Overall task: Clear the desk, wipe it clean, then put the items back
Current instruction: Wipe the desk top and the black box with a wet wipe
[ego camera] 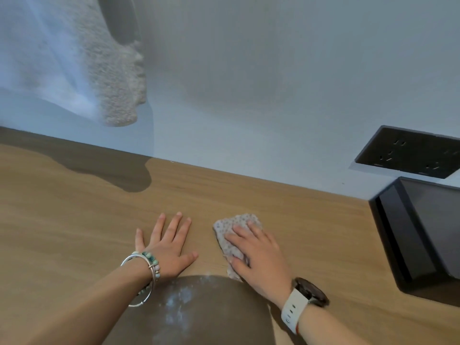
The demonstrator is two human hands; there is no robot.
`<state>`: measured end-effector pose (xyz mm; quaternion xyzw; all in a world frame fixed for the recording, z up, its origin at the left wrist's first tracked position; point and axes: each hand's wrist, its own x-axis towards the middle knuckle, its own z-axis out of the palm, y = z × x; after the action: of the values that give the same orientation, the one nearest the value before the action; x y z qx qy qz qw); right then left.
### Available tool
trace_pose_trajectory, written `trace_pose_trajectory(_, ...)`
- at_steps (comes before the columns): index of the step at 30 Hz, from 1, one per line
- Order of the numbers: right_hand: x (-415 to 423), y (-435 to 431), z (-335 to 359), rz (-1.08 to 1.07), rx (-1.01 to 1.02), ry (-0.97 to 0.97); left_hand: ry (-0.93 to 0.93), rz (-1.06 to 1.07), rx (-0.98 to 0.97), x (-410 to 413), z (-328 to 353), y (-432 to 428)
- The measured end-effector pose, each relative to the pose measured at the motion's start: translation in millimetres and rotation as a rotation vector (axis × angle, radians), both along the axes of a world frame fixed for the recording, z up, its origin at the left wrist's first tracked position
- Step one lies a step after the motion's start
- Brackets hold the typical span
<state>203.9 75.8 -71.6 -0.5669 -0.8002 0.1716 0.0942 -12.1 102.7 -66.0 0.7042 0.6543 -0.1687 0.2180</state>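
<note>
Lying crumpled on the light-brown wood-grain table (74,220), a small pale-grey cloth speckled with darker dots (236,225) is pressed down beneath the right hand (258,257). The fingers of that hand are laid nearly straight across the cloth, not clenched round it, and the cloth's far edge is left uncovered beyond the fingertips. A dark round watch on a white strap (308,292) is worn on the same wrist.

Just to the left of the cloth, and not touching it, the left hand (169,247) is rested palm-down on the bare wood with its fingers spread and released; nothing is held in it. A silver bangle and a string of green and pale beads (149,265) are worn on its wrist.

Nearer the person than the cloth, a rounded dark shadow (199,314) is cast on the table, and a scatter of white specks (179,302) can be seen inside it.

To the right of the cloth, well apart from it, a black angular box with a dark smooth top (418,235) is stood on the table against the wall. Above that box, a black socket panel (408,153) is set into the pale grey wall (273,95). Far beyond the cloth to the left, a coarse, light-grey textured fabric (117,70) is hung in front of the wall, its lower edge clear of the table.
</note>
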Motion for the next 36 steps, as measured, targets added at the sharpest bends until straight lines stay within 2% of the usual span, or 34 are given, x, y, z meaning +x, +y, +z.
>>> trace_pose_trajectory(2,19,4,2,0.006,-0.036,0.015,-0.003,-0.006,0.002,-1,0,1)
trace_pose_trajectory(5,68,34,0,-0.366,-0.016,-0.009,-0.001,-0.012,-0.004,0,-1,2)
trace_pose_trajectory(7,72,39,0,-0.498,0.018,-0.032,0.001,-0.013,0.001,-1,-1,2)
trace_pose_trajectory(9,46,26,-2,-0.467,0.028,0.007,-0.012,-0.007,0.016,-2,-2,1)
trace_pose_trajectory(13,-9,-38,3,-0.05,-0.022,0.088,-0.093,0.028,0.055,-1,1,-1)
trace_pose_trajectory(15,-1,-50,3,0.056,-0.061,0.081,-0.13,0.035,0.069,-2,0,-3)
trace_pose_trajectory(18,38,-28,-2,-0.214,0.051,0.072,-0.18,0.039,0.106,-6,-2,-4)
trace_pose_trajectory(21,50,-7,-6,-0.496,0.023,-0.008,-0.217,0.076,0.196,-11,-1,-10)
trace_pose_trajectory(23,24,-19,-3,-0.439,0.112,-0.043,-0.235,0.054,0.256,-18,2,-22)
trace_pose_trajectory(25,-11,-53,-2,-0.162,0.185,-0.069,-0.223,-0.05,0.327,-30,5,-37)
trace_pose_trajectory(27,-25,-79,-1,0.083,0.115,-0.075,-0.158,-0.135,0.361,-46,8,-53)
trace_pose_trajectory(28,-19,-79,2,0.086,0.079,-0.056,-0.108,-0.158,0.344,-53,7,-59)
trace_pose_trajectory(29,-7,-73,1,0.001,0.113,-0.049,-0.078,-0.158,0.33,-59,5,-64)
trace_pose_trajectory(31,24,-55,1,-0.286,0.119,-0.045,-0.051,-0.139,0.313,-72,-3,-74)
trace_pose_trajectory(33,32,-47,2,-0.53,-0.005,-0.067,-0.021,-0.147,0.342,-82,-10,-84)
trace_pose_trajectory(34,23,-51,2,-0.555,-0.001,-0.064,-0.016,-0.153,0.33,-86,-14,-89)
trace_pose_trajectory(36,-15,-75,2,-0.411,0.029,-0.076,-0.006,-0.169,0.382,-93,-24,-93)
